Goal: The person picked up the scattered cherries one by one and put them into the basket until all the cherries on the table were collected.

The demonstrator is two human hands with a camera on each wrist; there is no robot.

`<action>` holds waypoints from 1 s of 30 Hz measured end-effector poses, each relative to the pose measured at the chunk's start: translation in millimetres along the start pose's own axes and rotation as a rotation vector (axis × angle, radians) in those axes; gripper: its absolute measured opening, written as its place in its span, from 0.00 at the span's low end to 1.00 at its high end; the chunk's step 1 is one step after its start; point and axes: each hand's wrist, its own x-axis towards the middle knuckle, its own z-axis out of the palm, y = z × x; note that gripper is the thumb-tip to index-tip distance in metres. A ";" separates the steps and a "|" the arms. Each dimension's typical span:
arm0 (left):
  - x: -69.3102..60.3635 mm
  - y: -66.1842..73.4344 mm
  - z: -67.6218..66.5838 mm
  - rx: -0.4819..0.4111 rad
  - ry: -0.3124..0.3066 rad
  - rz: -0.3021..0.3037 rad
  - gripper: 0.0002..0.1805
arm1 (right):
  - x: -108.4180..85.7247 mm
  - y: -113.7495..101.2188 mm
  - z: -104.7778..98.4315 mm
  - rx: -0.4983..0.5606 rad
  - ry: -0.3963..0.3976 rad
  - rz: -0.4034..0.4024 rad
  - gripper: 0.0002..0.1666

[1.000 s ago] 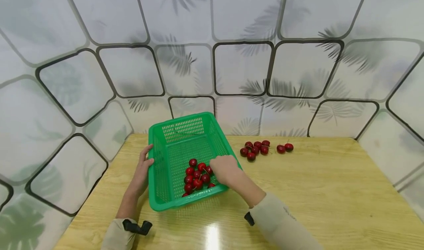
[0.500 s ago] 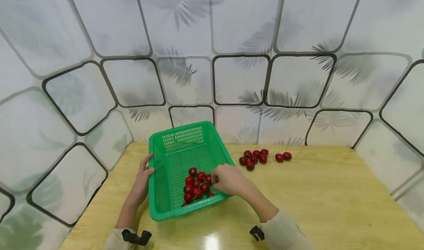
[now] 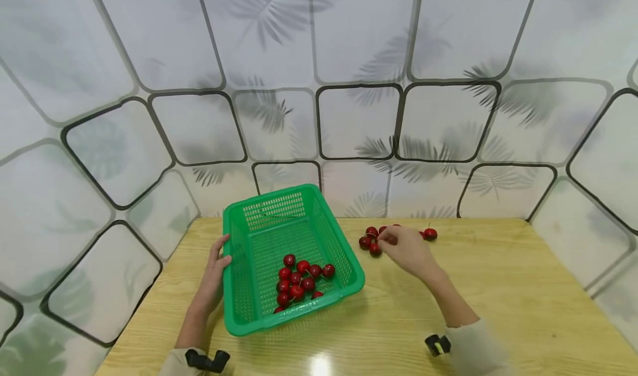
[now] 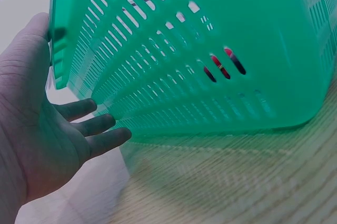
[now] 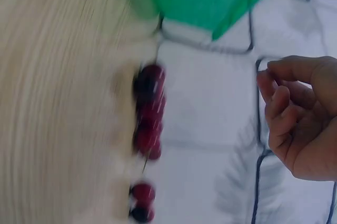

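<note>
A green plastic basket (image 3: pixel 294 314) sits on the table, with several dark red cherries (image 3: pixel 296 278) gathered near its front end. My left hand (image 3: pixel 211 273) rests against the basket's left side; in the left wrist view its fingers (image 4: pixel 108 142) are spread, and one digit meets the rim. To the basket's right, my right hand (image 3: pixel 406 251) hovers at a pile of loose cherries (image 3: pixel 371 232), partly covering it. Seen by the right wrist camera, the right hand (image 5: pixel 300 113) has curled fingers, thumb near forefinger, and nothing visible between them. Its cherries (image 5: pixel 150 108) look blurred there.
A light wooden table (image 3: pixel 473 298) carries everything. Behind it rises a patterned wall covering (image 3: pixel 364 121). Another loose cherry (image 3: pixel 430 233) lies right of the pile, beside one partly hidden by my right hand.
My right hand has left the basket and moved right to the loose cherries. A cherry now shows at the basket's right side, where that hand was. The left hand stays put.
</note>
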 end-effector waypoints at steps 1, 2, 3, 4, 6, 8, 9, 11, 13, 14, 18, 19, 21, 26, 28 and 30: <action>-0.2 -0.5 0.6 -0.002 0.003 -0.002 0.28 | 2.3 12.8 -7.9 -0.026 0.012 0.031 0.09; -0.5 -1.0 1.0 -0.001 0.007 -0.005 0.28 | 5.0 26.0 -15.8 -0.043 0.024 0.066 0.10; -0.7 -1.3 1.3 -0.002 0.013 -0.011 0.28 | 8.1 39.2 -23.6 -0.064 0.035 0.100 0.11; -0.9 -1.4 1.5 -0.001 0.019 -0.014 0.28 | 11.4 52.5 -30.9 -0.085 0.046 0.135 0.12; -1.2 -1.3 1.6 0.000 0.027 -0.017 0.27 | 17.3 77.6 -43.7 -0.129 0.060 0.189 0.14; -1.2 -1.0 1.4 0.003 0.030 -0.014 0.28 | 22.0 98.9 -53.0 -0.148 0.066 0.235 0.16; -1.3 -0.6 1.4 0.003 0.029 -0.013 0.28 | 23.7 107.4 -56.6 -0.157 0.061 0.254 0.16; -0.9 -0.4 1.7 0.003 0.025 -0.009 0.28 | 26.4 121.7 -61.5 -0.159 0.050 0.290 0.18; -0.7 -0.5 2.2 -0.003 0.025 -0.009 0.28 | 28.9 131.3 -63.6 -0.151 0.033 0.324 0.19; -0.6 -0.7 2.6 -0.009 0.026 -0.012 0.27 | 30.1 134.9 -63.7 -0.150 0.022 0.338 0.20; -1.1 -1.9 3.1 -0.026 0.017 -0.019 0.27 | 34.5 141.0 -58.1 -0.141 -0.047 0.331 0.24; -1.3 -2.1 3.1 -0.029 0.013 -0.021 0.27 | 34.9 141.8 -55.9 -0.134 -0.071 0.325 0.25; -1.5 -2.4 3.2 -0.033 0.007 -0.023 0.28 | 34.9 143.7 -51.0 -0.126 -0.107 0.304 0.26; -0.8 -1.8 3.5 -0.040 -0.006 -0.024 0.29 | 34.1 148.5 -40.5 -0.098 -0.119 0.272 0.24; -0.6 -1.2 3.1 -0.041 -0.004 -0.024 0.29 | 35.4 150.0 -37.4 -0.091 -0.117 0.256 0.24; -0.7 -0.7 2.4 -0.038 0.003 -0.026 0.28 | 37.5 151.5 -34.7 -0.093 -0.117 0.236 0.23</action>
